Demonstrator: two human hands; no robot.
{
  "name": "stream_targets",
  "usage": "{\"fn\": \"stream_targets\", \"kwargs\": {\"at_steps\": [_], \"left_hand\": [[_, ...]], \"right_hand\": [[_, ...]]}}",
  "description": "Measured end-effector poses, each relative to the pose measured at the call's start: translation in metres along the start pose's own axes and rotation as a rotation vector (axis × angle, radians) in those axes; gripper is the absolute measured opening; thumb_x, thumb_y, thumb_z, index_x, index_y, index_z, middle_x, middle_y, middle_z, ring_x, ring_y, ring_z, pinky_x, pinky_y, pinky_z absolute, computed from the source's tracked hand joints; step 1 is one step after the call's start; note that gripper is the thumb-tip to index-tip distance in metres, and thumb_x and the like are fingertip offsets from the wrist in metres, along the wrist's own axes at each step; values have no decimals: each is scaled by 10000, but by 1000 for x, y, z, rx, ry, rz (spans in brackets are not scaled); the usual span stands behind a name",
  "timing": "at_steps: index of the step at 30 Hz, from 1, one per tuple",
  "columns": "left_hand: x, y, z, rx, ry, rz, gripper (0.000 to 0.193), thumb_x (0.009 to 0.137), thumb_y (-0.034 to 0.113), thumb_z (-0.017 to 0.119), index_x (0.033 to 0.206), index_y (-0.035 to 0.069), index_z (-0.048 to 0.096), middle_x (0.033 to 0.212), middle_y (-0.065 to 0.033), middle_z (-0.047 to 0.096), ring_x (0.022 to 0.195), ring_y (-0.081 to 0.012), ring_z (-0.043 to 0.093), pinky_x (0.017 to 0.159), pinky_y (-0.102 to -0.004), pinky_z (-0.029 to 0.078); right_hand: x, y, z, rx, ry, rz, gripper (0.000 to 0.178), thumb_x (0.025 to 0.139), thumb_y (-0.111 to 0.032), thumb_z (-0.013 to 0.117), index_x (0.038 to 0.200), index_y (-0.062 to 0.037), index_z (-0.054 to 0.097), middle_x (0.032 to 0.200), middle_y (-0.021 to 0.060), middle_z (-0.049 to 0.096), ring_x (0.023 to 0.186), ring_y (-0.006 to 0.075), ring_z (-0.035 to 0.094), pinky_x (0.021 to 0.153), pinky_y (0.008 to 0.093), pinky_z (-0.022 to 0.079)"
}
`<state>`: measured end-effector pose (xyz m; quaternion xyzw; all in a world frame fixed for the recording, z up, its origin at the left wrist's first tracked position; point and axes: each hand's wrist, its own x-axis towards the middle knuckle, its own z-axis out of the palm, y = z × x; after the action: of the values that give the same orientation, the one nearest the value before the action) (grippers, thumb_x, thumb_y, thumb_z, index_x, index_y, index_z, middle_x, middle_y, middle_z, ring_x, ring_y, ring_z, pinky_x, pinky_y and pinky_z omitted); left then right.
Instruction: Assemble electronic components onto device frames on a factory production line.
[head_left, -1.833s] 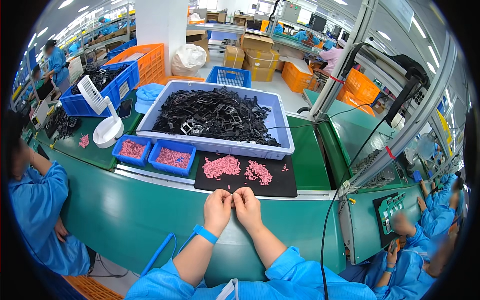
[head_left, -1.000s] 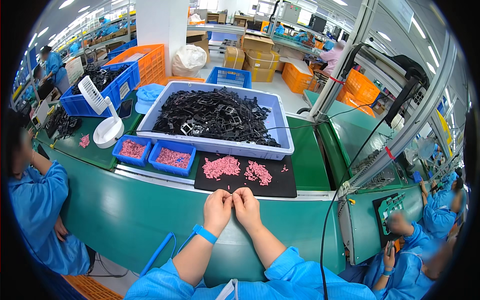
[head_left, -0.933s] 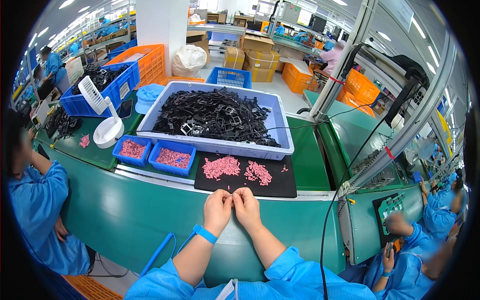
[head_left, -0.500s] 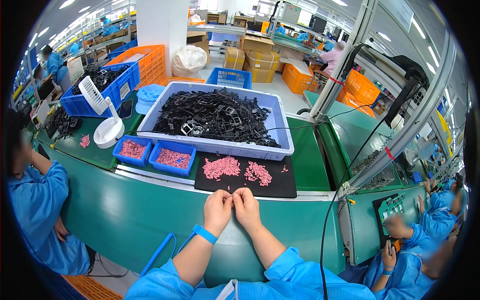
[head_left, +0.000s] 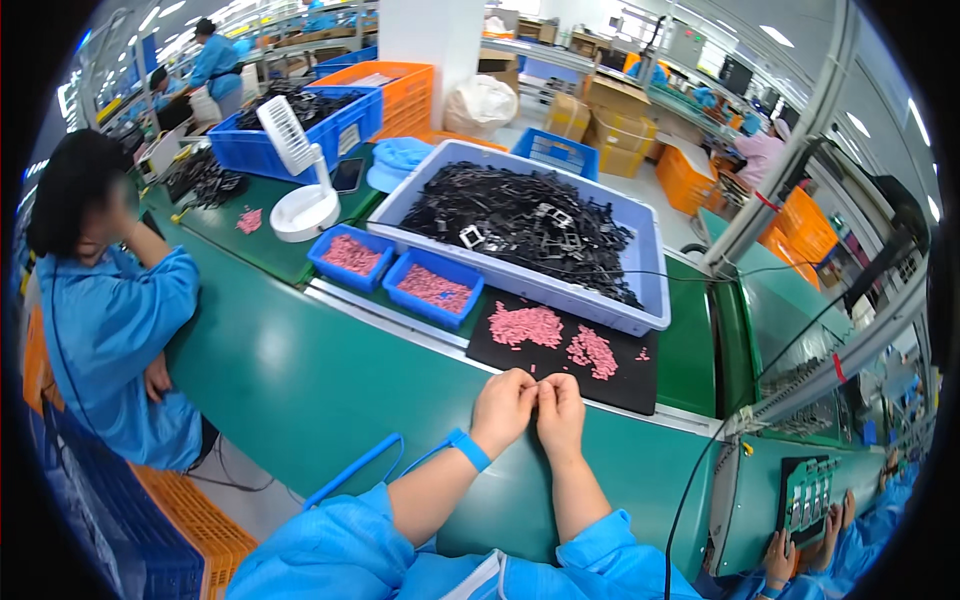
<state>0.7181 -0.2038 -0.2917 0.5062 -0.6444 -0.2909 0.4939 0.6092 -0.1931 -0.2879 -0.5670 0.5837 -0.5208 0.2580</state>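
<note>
My left hand (head_left: 503, 408), with a blue strap at its wrist, and my right hand (head_left: 561, 412) meet at the fingertips just in front of a black mat (head_left: 627, 390). Both are closed in a pinch; anything between the fingers is too small or hidden to make out. On the mat lie a larger pile of small pink pieces (head_left: 526, 326) and a smaller pile of pink pieces (head_left: 594, 354), with a few strays to the right. Left of the mat, a blue bin (head_left: 437, 306) and another blue bin (head_left: 338, 278) hold similar pink pieces.
Behind the mat stands a large grey-blue tub (head_left: 645, 265) heaped with black plastic parts. A white fan (head_left: 305, 212) and a phone (head_left: 347, 175) are farther left. A co-worker (head_left: 115, 300) sits at the left of the green table (head_left: 270, 370). A black cable (head_left: 690, 480) hangs at right.
My view has turned left, so the table and its things sit farther right and tilted in the picture. My hands remain together in a pinch, with no clear change in the piles.
</note>
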Motion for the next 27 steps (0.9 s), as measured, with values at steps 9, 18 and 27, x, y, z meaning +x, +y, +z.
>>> {"fn": "stream_targets", "kwargs": {"at_steps": [9,18,27], "left_hand": [[-2,9,3,0,16,22,64,799,82,640,814,34,601,767,-125,628,749,-310,603,657,-403,475],[1,8,0,25,0,-19,76,811,90,644,813,28,600,766,-124,637,728,-289,621,658,-387,488],[1,11,-2,-17,-14,-65,95,821,118,635,794,35,599,769,-112,632,758,-300,594,680,-409,470]], "right_hand": [[-2,3,-7,51,1,48,56,911,-69,536,898,-14,538,743,63,608,653,117,586,603,263,483],[0,-8,-5,20,-6,13,77,922,-95,539,893,-24,533,731,54,593,648,117,576,587,266,471],[-1,-5,-3,82,-20,67,82,934,-91,530,893,-20,526,738,33,583,647,87,546,571,242,455]]}}
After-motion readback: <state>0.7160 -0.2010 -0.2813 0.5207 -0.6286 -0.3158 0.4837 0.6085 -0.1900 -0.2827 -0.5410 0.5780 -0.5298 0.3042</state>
